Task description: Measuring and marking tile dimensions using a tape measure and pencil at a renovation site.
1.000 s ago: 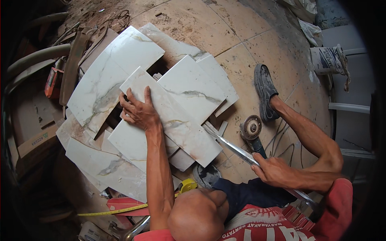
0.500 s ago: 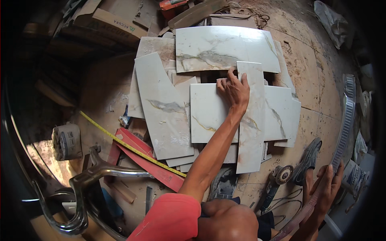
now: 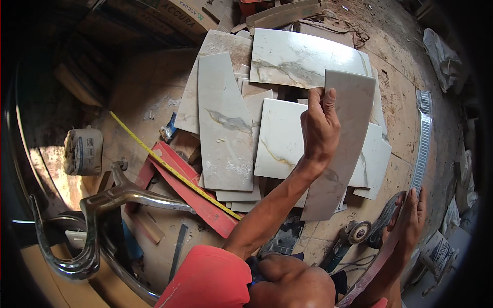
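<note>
**Left hand lifts cut tile strip off pile**

Left hand [image 3: 319, 128] has its grip closed on the upper left edge of a long grey-white marbled ceramic tile strip [image 3: 343, 149], thumb on top, fingers behind; strip is tilted up over the pile. Under it lie a white square veined tile [image 3: 280, 138], a tall tapered tile [image 3: 224, 123] and a large rectangular tile [image 3: 303, 56], all on the dusty floor [image 3: 400, 102]. Right hand [image 3: 408, 218] rests flat, open, on a long metal straightedge [image 3: 382, 256], beside a sandal. Angle grinder [image 3: 346, 238] sits near. Yellow tape measure [image 3: 169, 167] crosses a red level [image 3: 195, 197]. Step looks like picking and positioning a piece; a next move would need a steady carry clear of the loose tiles.
</note>
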`<state>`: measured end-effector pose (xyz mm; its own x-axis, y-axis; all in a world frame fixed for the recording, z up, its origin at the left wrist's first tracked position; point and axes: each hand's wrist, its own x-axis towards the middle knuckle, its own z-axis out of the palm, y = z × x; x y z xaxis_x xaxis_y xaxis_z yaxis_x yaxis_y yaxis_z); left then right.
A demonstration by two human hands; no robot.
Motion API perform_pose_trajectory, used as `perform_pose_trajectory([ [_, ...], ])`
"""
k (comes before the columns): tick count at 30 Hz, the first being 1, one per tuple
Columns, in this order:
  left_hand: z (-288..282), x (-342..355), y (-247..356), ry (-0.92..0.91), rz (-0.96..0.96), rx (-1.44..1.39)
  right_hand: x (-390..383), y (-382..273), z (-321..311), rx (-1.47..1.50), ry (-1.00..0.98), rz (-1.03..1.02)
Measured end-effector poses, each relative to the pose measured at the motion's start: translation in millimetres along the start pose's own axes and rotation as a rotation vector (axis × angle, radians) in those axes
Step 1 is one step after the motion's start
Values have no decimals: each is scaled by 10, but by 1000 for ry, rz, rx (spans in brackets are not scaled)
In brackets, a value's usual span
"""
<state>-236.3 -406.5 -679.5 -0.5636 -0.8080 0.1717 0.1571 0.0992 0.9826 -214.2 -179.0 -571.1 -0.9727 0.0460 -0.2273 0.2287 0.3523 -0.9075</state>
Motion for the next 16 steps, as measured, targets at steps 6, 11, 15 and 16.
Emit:
perform_pose_trajectory([
  [6, -1408, 854, 701, 103, -111, 67, 106, 73, 871, 78, -431, -53],
  [11, -2459, 1741, 702, 98, -91, 160, -26, 182, 2148, -260, -685, -331],
  [15, -2855, 2110, 462, 89, -114, 236, -269, 587, 3172, -238, -736, -424],
  [16, -2932, 2102, 385, 92, -141, 234, -308, 588, 3394, -231, -773, -341],
])
